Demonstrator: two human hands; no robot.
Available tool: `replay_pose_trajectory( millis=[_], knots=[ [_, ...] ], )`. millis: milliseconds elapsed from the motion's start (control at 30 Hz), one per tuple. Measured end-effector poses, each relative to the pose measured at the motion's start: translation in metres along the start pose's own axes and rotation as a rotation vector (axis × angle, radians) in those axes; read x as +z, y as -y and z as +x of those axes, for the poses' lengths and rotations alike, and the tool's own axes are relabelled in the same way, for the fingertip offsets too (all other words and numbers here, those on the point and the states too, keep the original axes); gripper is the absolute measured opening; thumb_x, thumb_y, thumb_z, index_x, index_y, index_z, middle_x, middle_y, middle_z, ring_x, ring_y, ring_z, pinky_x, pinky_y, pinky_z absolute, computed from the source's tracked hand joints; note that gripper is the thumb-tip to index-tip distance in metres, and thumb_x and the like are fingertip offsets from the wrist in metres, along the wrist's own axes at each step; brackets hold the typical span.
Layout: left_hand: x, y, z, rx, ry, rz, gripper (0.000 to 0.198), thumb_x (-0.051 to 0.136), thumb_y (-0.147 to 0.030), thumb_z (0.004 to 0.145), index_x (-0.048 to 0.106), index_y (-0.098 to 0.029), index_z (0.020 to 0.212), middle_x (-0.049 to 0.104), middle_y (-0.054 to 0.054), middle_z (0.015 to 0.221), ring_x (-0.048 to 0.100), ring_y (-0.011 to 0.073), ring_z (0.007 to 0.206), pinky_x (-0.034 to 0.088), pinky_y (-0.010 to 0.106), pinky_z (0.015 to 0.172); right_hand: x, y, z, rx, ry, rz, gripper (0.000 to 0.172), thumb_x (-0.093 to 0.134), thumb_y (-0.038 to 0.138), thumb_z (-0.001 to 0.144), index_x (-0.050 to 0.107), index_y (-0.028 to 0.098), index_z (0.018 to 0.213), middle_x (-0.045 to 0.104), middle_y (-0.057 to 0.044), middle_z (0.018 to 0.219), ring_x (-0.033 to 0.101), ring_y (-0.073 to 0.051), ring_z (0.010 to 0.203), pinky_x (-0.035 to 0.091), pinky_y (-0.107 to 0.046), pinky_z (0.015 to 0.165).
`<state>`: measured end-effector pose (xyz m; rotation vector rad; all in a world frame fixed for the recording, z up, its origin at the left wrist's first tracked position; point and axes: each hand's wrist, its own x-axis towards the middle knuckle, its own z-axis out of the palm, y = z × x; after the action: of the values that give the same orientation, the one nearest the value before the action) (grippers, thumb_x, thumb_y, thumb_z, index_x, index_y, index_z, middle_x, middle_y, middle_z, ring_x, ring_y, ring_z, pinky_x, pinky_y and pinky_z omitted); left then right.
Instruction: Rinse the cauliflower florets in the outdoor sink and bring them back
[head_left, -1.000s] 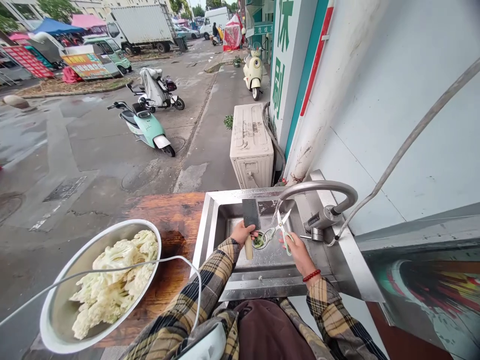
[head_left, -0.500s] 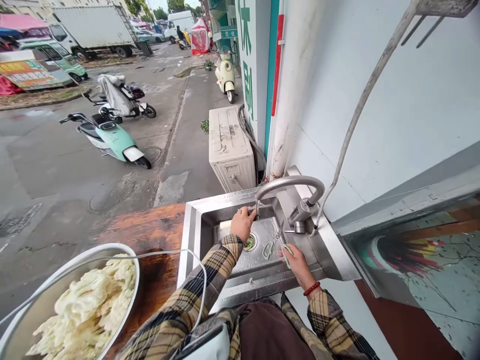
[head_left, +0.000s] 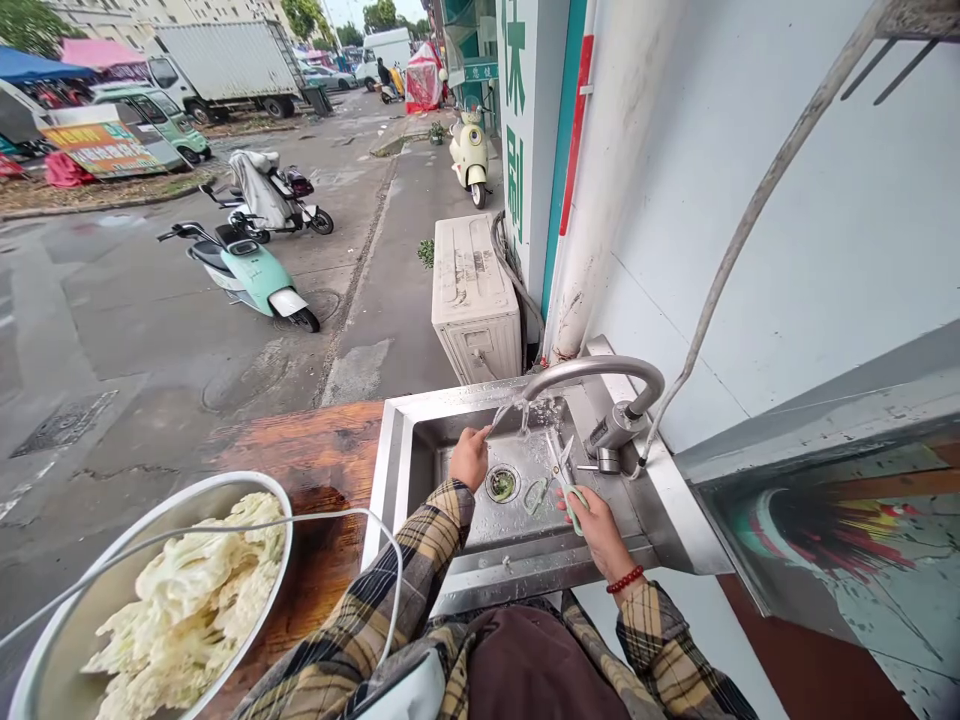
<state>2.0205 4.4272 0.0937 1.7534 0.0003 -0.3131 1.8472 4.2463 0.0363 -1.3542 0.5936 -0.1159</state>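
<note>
Wooden worktop [head_left: 300, 450] carries our steel bowl [head_left: 45, 660] of cut cauliflower [head_left: 187, 600], already prepared. Beside it, in the steel sink [head_left: 397, 470], water runs from the faucet [head_left: 592, 372] over what our left hand [head_left: 469, 458] grips, fingers curled; we cannot tell what it is. Our right hand [head_left: 592, 515] pinches the green-handled scissors [head_left: 559, 480], blades apart, just beside the stream; rinsing looks unfinished.

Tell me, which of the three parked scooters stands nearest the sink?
The mint-green scooter, out on the open pavement. The covered scooter stands just behind it, and the cream scooter is farther up by the wall, all beyond the sink.
</note>
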Motion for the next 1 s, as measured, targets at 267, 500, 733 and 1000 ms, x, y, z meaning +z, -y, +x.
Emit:
replay_pose_trajectory(
  millis=[267, 500, 733, 1000],
  knots=[
    [-0.004, 0.019, -0.035, -0.413, 0.123, -0.330, 0.012, 0.063, -0.021, 0.080, 0.052, -0.017, 0.084, 0.061, 0.002, 0.069, 0.060, 0.0137, 0.049, 0.046, 0.025, 0.047, 0.032, 0.027, 0.005, -0.082, 0.188, 0.009, 0.049, 0.059, 0.058, 0.079, 0.071, 0.017, 0.102, 0.071, -0.010, 0.095, 0.063, -0.023, 0.087, 0.049, -0.032, 0.074],
    [0.010, 0.021, -0.064, -0.353, 0.212, -0.488, 0.041, 0.078, -0.046, 0.066, 0.056, -0.015, 0.083, 0.059, -0.001, 0.065, 0.053, 0.0078, 0.047, 0.040, 0.018, 0.040, 0.074, 0.016, 0.010, -0.428, 0.074, -0.279, 0.043, 0.049, 0.052, 0.087, 0.068, 0.018, 0.103, 0.064, -0.012, 0.116, 0.057, -0.024, 0.111, 0.042, -0.042, 0.101],
    [0.018, 0.027, -0.069, -0.340, 0.100, -0.499, 0.051, 0.082, -0.049, 0.057, 0.059, -0.015, 0.088, 0.057, -0.005, 0.062, 0.051, 0.0064, 0.046, 0.040, 0.019, 0.041, 0.101, 0.019, -0.001, -0.642, 0.039, -0.705, 0.044, 0.039, 0.034, 0.093, 0.053, 0.018, 0.131, 0.043, -0.015, 0.144, 0.037, -0.027, 0.135, 0.035, -0.050, 0.110],
    [0.024, 0.018, -0.048, -0.359, 0.329, -0.424, 0.046, 0.082, -0.043, 0.059, 0.059, -0.016, 0.088, 0.059, -0.004, 0.061, 0.053, 0.0091, 0.045, 0.048, 0.023, 0.046, 0.066, 0.042, 0.014, -0.786, 0.063, -0.807, 0.046, 0.048, 0.033, 0.090, 0.051, 0.026, 0.135, 0.030, -0.009, 0.153, 0.029, -0.029, 0.140, 0.032, -0.050, 0.112]
  ],
)
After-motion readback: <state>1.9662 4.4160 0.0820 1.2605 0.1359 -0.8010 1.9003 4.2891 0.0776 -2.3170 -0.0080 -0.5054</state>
